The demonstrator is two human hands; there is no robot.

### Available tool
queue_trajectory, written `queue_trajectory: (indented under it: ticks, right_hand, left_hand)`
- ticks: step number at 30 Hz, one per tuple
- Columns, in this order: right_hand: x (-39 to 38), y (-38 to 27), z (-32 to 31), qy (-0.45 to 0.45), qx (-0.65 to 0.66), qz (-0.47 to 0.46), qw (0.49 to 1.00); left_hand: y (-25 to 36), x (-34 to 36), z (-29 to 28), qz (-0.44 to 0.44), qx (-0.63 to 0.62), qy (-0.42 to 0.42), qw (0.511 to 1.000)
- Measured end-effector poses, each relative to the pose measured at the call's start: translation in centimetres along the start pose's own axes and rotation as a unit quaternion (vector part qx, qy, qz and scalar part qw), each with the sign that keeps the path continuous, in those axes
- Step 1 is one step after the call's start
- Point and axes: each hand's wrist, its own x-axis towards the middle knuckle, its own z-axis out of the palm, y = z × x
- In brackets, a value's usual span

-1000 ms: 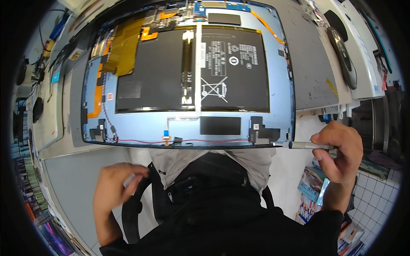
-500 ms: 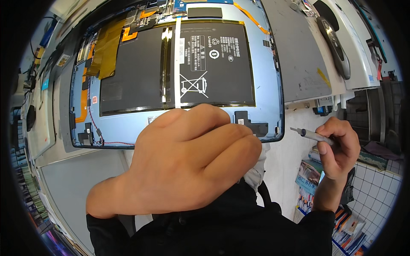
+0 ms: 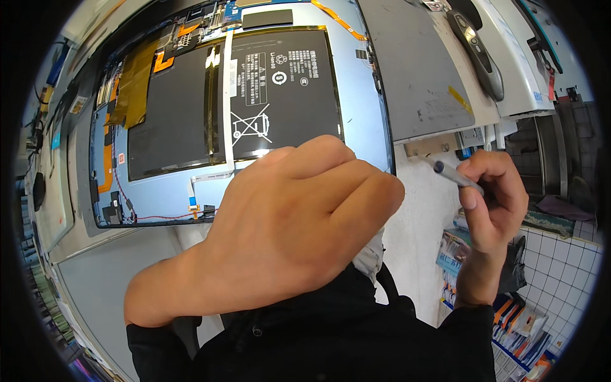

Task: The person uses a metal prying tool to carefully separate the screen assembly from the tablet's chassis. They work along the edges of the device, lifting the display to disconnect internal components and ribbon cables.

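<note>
An opened tablet [image 3: 366, 114] lies in front of me, its blue inner frame exposed around a black battery pack [image 3: 172, 121]. A white flat cable [image 3: 213, 177] crosses the battery and bends along the near side. My left hand [image 3: 293, 216] is closed over the near right part of the tablet, covering that corner; its fingertips and anything in them are hidden. Off the right side, apart from the tablet, my right hand [image 3: 493, 197] pinches a slim grey pen-shaped tool [image 3: 453, 174] between thumb and fingers. Its front end points toward the tablet.
A grey mat [image 3: 420, 76] lies under and to the right of the tablet, with a dark handheld device [image 3: 474, 54] farther right. Orange flex cables [image 3: 340, 22] and amber tape [image 3: 132, 83] show inside the casing. Papers [image 3: 522, 325] stand in a rack at lower right.
The tablet has shifted left and tilted in view. My left hand now sits farther over its right corner, uncovering the white cable's bend. The tool in my right hand has turned more end-on.
</note>
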Motion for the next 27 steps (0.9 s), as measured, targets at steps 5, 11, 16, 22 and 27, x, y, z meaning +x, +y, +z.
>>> queue_trajectory:
  ticks: [5,11,16,22,27]
  right_hand:
    - [-0.1,1.0,1.6,0.024,0.147,0.055,0.987]
    - [0.2,1.3,2.4,0.015,0.181,0.031,0.983]
    - [0.1,1.3,2.4,0.024,0.167,0.033,0.985]
    - [-0.1,1.6,2.3,0.023,0.18,0.037,0.983]
    - [0.1,1.3,2.4,0.028,0.161,0.031,0.986]
  left_hand:
    - [-0.1,0.3,0.0,-0.008,0.002,-0.015,1.0]
    - [0.0,0.1,0.0,0.001,0.013,-0.003,1.0]
    - [0.0,0.1,-0.5,0.003,0.02,0.004,1.0]
    - [-0.2,-0.1,-0.5,-0.013,0.002,0.013,1.0]
    - [0.1,0.2,-0.4,0.005,-0.016,-0.006,1.0]
